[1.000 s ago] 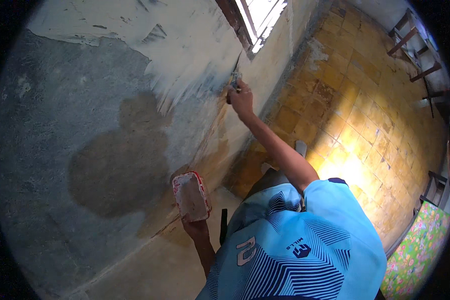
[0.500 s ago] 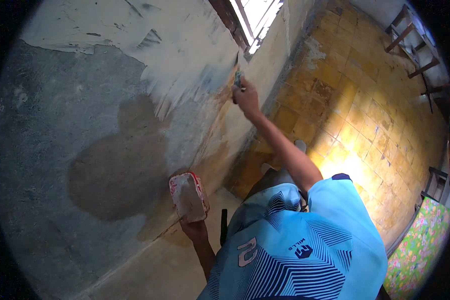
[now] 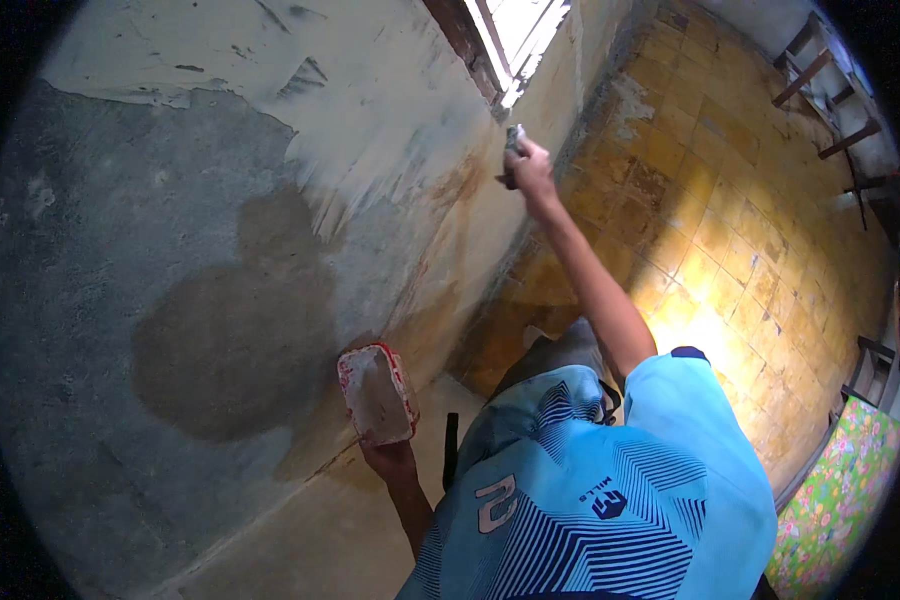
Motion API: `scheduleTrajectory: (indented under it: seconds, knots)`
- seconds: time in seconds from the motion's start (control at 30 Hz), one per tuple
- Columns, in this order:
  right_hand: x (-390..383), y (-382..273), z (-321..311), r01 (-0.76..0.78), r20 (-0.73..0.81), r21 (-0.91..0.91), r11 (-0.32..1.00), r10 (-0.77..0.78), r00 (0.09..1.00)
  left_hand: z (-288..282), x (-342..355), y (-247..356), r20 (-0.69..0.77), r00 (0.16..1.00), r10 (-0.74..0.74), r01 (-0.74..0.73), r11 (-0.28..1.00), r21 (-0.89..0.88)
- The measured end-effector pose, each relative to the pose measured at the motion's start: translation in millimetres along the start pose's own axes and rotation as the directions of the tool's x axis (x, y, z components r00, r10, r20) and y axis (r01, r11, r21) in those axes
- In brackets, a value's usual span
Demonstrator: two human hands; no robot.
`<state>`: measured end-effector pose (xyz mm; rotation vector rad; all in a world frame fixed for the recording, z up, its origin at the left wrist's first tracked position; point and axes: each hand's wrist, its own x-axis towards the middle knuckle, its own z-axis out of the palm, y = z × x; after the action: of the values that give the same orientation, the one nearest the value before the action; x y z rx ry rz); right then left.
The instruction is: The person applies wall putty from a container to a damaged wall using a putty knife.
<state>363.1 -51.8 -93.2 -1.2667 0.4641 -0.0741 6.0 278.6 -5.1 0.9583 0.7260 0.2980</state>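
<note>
The putty knife (image 3: 511, 143) was up against the wall (image 3: 170, 250), just below the window frame (image 3: 490, 50), at the edge of the pale plastered patch (image 3: 300, 110). Its blade was small and blurred, so it was probably a narrow scraper, though its exact shape could not be told. The right hand (image 3: 530, 168) was closed around its handle, the arm stretched out straight and far from the body.

Lower down, the left hand (image 3: 390, 460) gripped from below a red-rimmed rectangular container (image 3: 375, 393), its inside coated in grey-white filler, held close to the wall and tilted toward it. The fingers were wrapped under its lower end.

The wall itself was mostly bare grey render with a darker damp-looking blotch (image 3: 235, 340) near the container, and rust-coloured staining ran down beside the plastered area toward the floor. The person wore a light blue patterned shirt (image 3: 590, 490) that filled the bottom of the view. To the right lay a floor of worn yellow tiles (image 3: 730, 240), with a bright patch of light on it. A wooden ladder (image 3: 830, 90) leaned at the far upper right, and a green flowered cloth (image 3: 840, 500) showed at the lower right edge.
</note>
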Motion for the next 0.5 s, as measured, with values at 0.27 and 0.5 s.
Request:
scheduleTrajectory:
  seconds: [0.27, 0.5]
  knots:
    - [24.5, -31.0, -41.6, -0.142, 0.227, -0.075, 0.987, 0.155, 0.961, -6.1, -5.4, -0.6, 0.024, 1.0, -0.016, 0.017, 0.999, -0.036]
    - [27.8, -36.6, -63.3, -0.382, 0.446, 0.373, 0.845, 0.198, 0.873, -8.1, -4.7, -1.4, 0.053, 0.998, -0.027, 0.028, 0.999, -0.019]
